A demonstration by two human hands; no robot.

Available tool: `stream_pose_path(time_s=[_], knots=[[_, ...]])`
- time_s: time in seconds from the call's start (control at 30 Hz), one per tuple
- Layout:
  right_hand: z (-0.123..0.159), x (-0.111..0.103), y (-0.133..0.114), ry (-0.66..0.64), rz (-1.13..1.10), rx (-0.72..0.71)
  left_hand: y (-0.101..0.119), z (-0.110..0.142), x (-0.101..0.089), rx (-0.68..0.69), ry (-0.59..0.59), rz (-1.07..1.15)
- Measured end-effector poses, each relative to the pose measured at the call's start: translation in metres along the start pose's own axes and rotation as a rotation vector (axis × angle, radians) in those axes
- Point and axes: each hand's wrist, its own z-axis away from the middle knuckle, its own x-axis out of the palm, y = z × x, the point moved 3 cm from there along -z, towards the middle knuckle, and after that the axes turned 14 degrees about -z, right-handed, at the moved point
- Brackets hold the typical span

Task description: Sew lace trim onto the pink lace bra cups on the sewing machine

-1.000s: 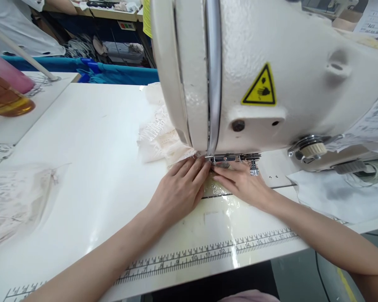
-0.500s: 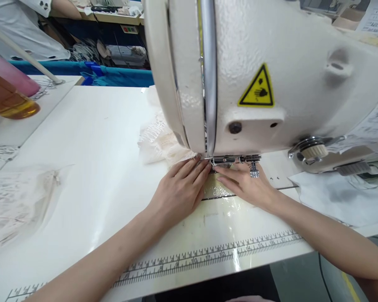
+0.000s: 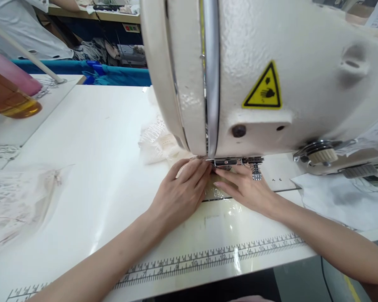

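A white sewing machine (image 3: 258, 50) stands over the worktable, its foot area (image 3: 227, 162) low between my hands. Cream sheer fabric (image 3: 159, 140) lies bunched to the left of the machine head and runs beneath it. My left hand (image 3: 182, 188) is on the fabric edge beside the foot, fingers bent and close together with the tips pressed down on it. On the other side, my right hand (image 3: 250, 186) rests with thumb and forefinger apart, its fingertips close to the foot. Part of its fingers is hidden behind the metal guide.
A printed ruler (image 3: 208, 259) runs along the front table edge (image 3: 164, 293). More sheer fabric (image 3: 22, 201) lies left; white cloth (image 3: 330, 201) lies right. Thread cones (image 3: 15, 100) stand at the far left. Behind, another person's white garment (image 3: 28, 33) shows beside another table.
The fingers of my left hand have bent more and drawn slightly back. My right hand stays nearly in place. The view has shifted a little.
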Motion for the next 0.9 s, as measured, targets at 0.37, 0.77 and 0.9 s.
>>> stream_pose_path(time_s=[0.37,0.77,0.9], knots=[[0.001,0.001,-0.001,-0.002,-0.009,0.008,0.000,0.000,0.005,-0.016,-0.053,0.088],[0.006,0.012,0.004,0.076,0.205,-0.055,0.001,-0.002,0.004,-0.048,-0.086,0.061],[0.004,0.012,0.003,0.073,0.206,-0.063,0.001,-0.002,0.006,-0.084,-0.108,0.101]])
